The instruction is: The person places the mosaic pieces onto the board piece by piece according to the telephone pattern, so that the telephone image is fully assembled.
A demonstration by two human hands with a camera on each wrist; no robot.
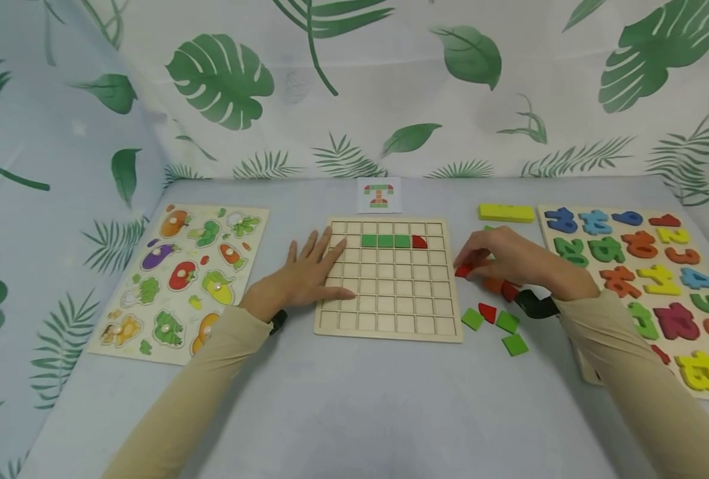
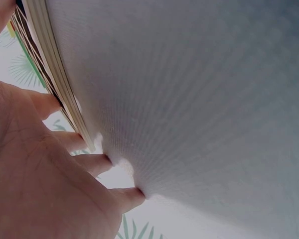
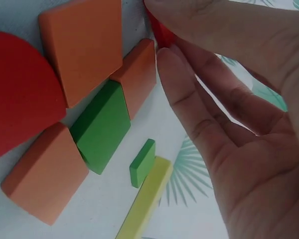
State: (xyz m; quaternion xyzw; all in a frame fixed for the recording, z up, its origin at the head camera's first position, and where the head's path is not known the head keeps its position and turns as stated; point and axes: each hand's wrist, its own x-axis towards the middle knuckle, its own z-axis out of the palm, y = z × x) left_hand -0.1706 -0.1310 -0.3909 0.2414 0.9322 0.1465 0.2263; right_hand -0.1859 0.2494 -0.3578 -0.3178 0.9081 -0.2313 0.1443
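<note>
A wooden grid board [image 1: 387, 289] lies mid-table. In its second row sit three green square tiles [image 1: 385, 241] and a red quarter-round tile [image 1: 419, 242] at their right end. My left hand [image 1: 302, 278] rests on the board's left edge with fingers spread; in the left wrist view, some fingertips touch the tabletop beside it. Just off the board's right side, my right hand [image 1: 506, 259] pinches a red tile [image 3: 162, 34] between thumb and fingers, which hide most of its shape. Near that hand lie loose orange tiles [image 3: 84, 45], a green tile [image 3: 102, 127] and a red curved-edge tile [image 3: 20, 94].
Nearer me lie more green tiles [image 1: 515, 344] and a red quarter-round [image 1: 487, 313]. A pattern card [image 1: 362, 206] stands behind the board. At back right is a yellow block [image 1: 506, 213]. A vegetable puzzle [image 1: 249, 229] lies left, a number puzzle [image 1: 590, 362] right.
</note>
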